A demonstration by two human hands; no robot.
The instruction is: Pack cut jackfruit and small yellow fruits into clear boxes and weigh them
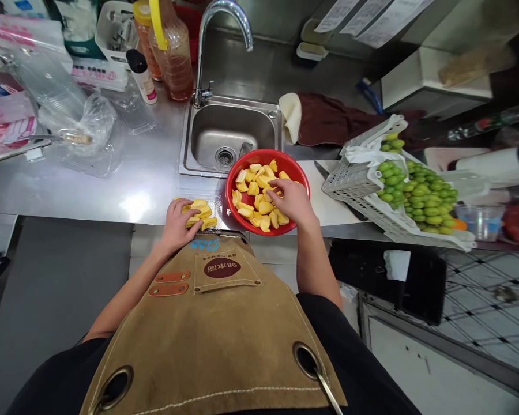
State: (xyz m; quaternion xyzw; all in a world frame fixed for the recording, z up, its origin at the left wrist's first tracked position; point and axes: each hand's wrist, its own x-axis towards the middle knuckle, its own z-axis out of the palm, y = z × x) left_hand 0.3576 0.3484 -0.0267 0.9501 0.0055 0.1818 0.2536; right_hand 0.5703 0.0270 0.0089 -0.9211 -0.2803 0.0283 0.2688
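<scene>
Many glossy jackfruit chunks (266,207), red bowl (266,155)

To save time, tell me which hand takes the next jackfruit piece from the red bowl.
Right hand, probably: its fingers touch the yellow jackfruit pieces in the red plastic bowl; the left hand rests on pieces outside it.

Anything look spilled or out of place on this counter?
Yellow fruit chunks lie outside the round red plastic bowl, at the steel counter's edge under the left hand, apart from the rest. The grey plastic crate of green limes also sits tilted, not flat.
</scene>
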